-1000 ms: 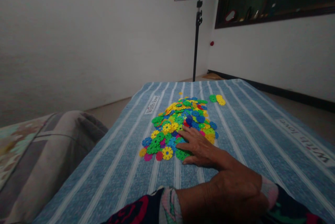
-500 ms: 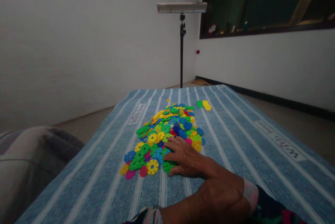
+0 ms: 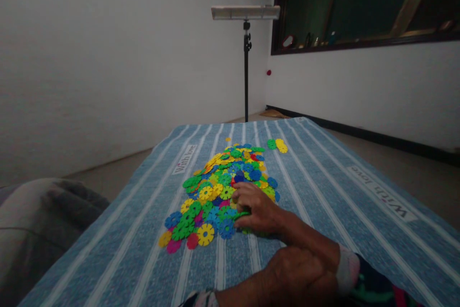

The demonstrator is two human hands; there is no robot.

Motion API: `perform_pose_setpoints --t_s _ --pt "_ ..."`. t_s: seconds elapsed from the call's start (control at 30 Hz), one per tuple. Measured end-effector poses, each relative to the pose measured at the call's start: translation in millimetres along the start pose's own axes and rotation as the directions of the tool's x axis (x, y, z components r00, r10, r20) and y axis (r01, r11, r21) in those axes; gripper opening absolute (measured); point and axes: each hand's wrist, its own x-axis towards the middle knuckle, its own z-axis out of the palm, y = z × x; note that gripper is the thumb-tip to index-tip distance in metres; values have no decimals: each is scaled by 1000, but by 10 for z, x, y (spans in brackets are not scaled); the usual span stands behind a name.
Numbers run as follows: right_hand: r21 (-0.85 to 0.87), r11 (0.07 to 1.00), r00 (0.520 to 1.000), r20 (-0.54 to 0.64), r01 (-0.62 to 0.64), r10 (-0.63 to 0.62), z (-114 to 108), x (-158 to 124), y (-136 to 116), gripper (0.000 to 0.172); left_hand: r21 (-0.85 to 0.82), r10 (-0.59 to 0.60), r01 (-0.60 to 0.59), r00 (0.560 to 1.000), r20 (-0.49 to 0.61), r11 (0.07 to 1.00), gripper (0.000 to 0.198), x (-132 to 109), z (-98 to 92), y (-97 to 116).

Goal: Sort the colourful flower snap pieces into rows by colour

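A pile of colourful notched plastic discs [image 3: 219,192] is spread over the striped cloth. At the pile's near right side, my right hand [image 3: 257,209] is closed, its thumb and fingers pinching a green notched disc [image 3: 242,214] seen nearly edge-on. A blue disc [image 3: 227,228] lies just beside the thumb. My left hand [image 3: 300,271] is curled in the foreground, close by the right forearm. Its fingertips are hidden, so what it holds, if anything, cannot be made out. A yellow disc [image 3: 206,234] and a red disc [image 3: 192,241] lie at the pile's near edge.
A blue-and-white striped cloth [image 3: 143,230] covers the table. Yellow discs [image 3: 281,145] and green discs [image 3: 271,144] lie apart at the far right. Beyond the table stands a lamp on a black pole [image 3: 246,77]. A draped grey shape [image 3: 46,230] is at the left.
My right hand has drawn its fingers together around a green disc and lifted it slightly, uncovering a blue disc. My left hand stays curled in the foreground. The view has shifted slightly.
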Motion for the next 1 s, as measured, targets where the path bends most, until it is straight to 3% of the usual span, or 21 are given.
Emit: perform_pose_setpoints --t_s 0.1,0.3,0.47,0.6,0.73,0.9,1.0 --pt "-44 983 976 -134 -179 172 -247 -14 290 27 24 108 -106 992 -65 994 23 -2 8 -31" --pt "-127 852 832 -326 -508 448 -726 -354 924 18 69 115 -110 990 -82 992 14 -25 77 -92" --pt "-170 742 737 -383 -649 557 -828 -583 1176 14 64 82 -79 996 -39 995 12 -39 127 -119" --pt "-188 680 686 -408 -709 603 -867 -651 1236 32 57 61 -58 997 -49 997 12 -42 108 -135" --pt "-211 670 694 -358 -712 625 -905 -666 1190 40 54 47 -44 996 -72 998 11 -33 91 -166" --pt "-311 691 757 -224 -652 614 -917 -590 1045 28 53 40 -36 995 -87 998 10 -38 97 -193" --pt "-396 677 770 -140 -620 622 -917 -533 958 19 33 28 -26 998 -64 999 8 -42 75 -195"
